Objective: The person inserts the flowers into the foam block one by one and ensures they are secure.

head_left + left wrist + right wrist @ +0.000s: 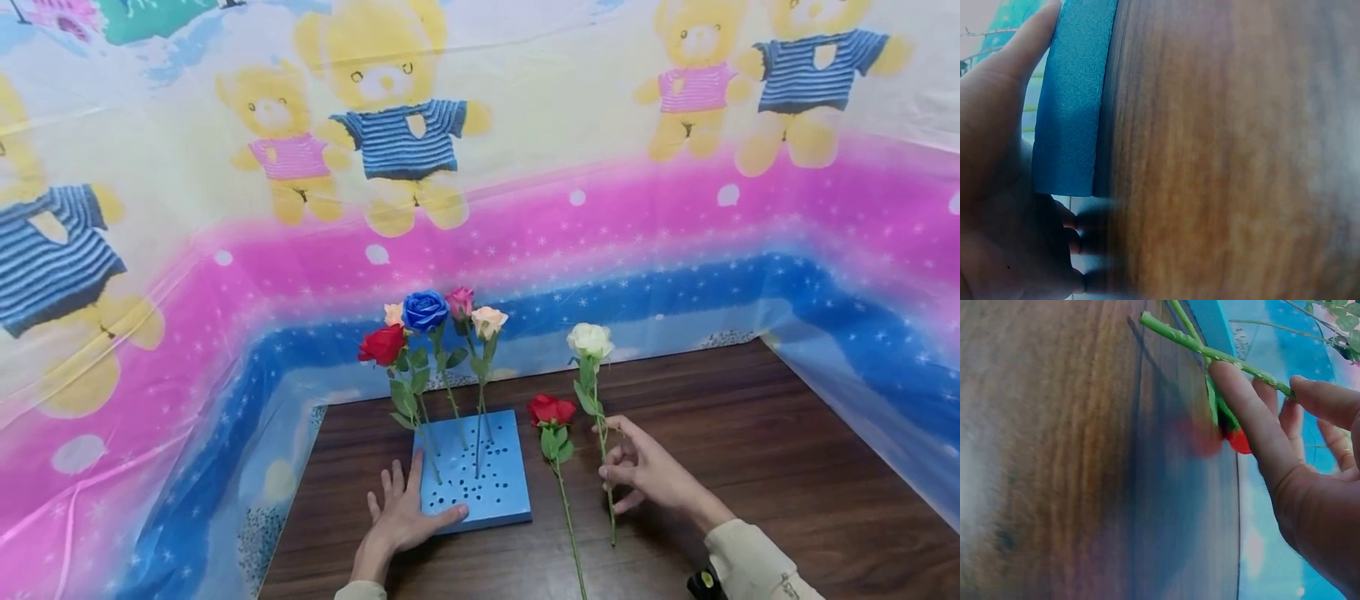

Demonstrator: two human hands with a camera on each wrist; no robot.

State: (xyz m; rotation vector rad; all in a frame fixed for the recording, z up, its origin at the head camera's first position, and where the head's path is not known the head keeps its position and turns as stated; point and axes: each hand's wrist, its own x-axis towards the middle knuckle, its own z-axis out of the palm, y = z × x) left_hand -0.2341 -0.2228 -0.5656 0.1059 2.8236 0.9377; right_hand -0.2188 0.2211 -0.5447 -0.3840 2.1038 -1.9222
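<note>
My right hand (651,468) pinches the stem of a white artificial rose (590,342), holding it upright over the table with the bloom at the top. In the right wrist view the green stem (1172,332) lies between thumb and fingers, its cut end free. My left hand (405,515) rests at the near-left corner of a blue foam block (513,492) dotted with holes. Its fingers are spread; the thumb lies along the near edge. Several roses stand in the block, among them a red rose (382,344) and a blue rose (425,310).
Another red rose (551,410) lies on the dark wooden table (690,400), between the block and my right hand. Beside my right sleeve is a small black object (705,585). A bear-patterned sheet (540,200) hangs behind and along the table's sides.
</note>
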